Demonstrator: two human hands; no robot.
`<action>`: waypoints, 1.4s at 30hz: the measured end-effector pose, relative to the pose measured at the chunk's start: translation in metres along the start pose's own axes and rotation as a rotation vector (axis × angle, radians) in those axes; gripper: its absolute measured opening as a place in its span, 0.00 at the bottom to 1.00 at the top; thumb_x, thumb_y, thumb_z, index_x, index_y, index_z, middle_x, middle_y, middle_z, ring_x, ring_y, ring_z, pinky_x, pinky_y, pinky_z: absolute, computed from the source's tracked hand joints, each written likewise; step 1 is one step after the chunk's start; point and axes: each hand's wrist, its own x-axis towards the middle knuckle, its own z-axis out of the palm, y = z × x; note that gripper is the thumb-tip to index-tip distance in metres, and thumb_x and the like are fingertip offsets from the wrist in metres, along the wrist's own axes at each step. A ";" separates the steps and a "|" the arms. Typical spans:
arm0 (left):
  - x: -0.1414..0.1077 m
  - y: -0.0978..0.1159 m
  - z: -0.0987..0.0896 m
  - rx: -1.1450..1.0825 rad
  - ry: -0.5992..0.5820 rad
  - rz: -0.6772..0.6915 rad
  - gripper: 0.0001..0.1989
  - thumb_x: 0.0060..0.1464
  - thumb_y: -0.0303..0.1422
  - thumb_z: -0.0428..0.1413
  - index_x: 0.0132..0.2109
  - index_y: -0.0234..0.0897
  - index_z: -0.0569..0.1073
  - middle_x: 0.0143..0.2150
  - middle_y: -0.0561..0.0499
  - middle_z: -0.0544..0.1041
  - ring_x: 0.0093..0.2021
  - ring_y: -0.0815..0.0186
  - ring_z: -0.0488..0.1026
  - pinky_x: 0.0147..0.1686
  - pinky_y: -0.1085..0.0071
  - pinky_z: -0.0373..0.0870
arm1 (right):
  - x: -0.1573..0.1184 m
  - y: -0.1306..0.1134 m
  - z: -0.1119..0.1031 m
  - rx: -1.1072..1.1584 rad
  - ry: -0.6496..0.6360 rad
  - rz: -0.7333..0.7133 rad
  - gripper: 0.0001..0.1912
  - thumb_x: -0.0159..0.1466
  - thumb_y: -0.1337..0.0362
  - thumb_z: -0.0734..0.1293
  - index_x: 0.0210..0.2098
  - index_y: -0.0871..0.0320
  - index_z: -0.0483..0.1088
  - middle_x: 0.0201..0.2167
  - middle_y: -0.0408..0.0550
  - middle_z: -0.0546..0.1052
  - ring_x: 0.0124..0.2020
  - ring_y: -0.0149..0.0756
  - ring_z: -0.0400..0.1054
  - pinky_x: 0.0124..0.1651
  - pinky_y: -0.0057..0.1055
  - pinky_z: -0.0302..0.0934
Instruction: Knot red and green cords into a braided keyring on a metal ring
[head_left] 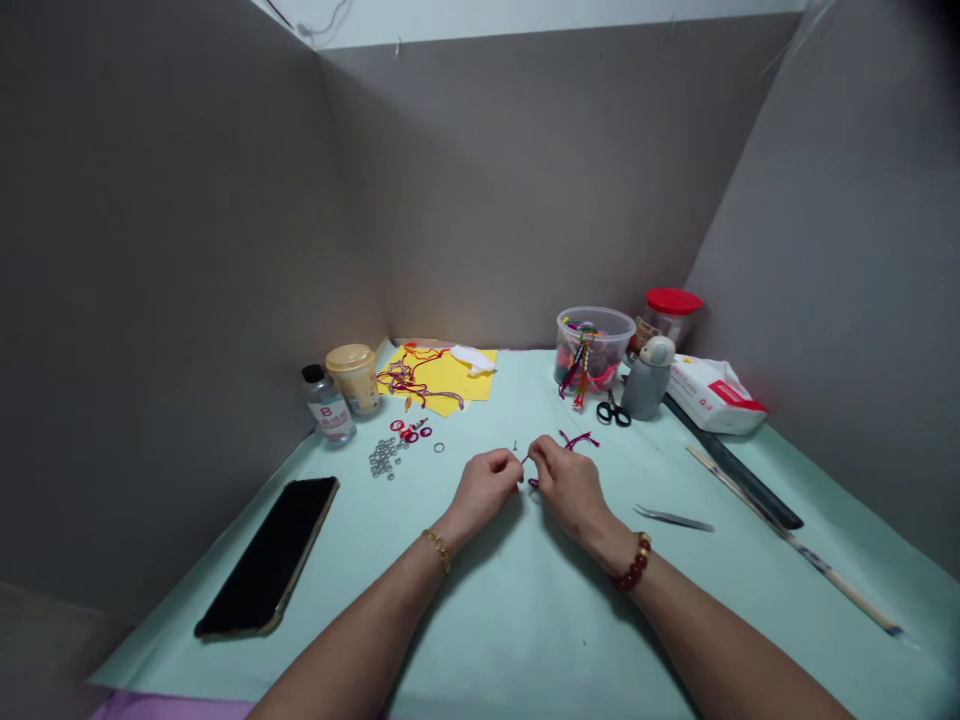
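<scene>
Above the middle of the table, my left hand point(486, 487) and my right hand point(568, 488) are close together, each pinched closed. A thin dark red cord point(525, 459) runs across the small gap between their fingertips. Below my right fingers a bit of purplish-red cord point(533, 483) shows, partly hidden by the hand. More magenta cord ends point(579, 440) lie just behind my right hand. A tiny metal piece point(515, 445) rests on the table beyond my left fingertips.
Left: phone point(271, 560), metal beads point(382, 458), coloured rings point(412, 434), bottle point(330, 408), lidded cup point(355, 380), cords on yellow paper point(476, 385). Right: tweezers point(675, 519), scissors point(614, 412), tub point(595, 325), grey bottle point(646, 388), tissue pack point(712, 395), dark rod point(739, 465), sticks point(799, 548).
</scene>
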 end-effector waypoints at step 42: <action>0.012 -0.007 -0.035 0.418 0.139 0.292 0.11 0.56 0.38 0.45 0.29 0.39 0.64 0.30 0.52 0.69 0.33 0.62 0.68 0.36 0.67 0.64 | 0.031 0.032 -0.003 0.243 -0.013 0.196 0.10 0.58 0.78 0.60 0.28 0.59 0.67 0.33 0.48 0.72 0.36 0.35 0.67 0.39 0.29 0.57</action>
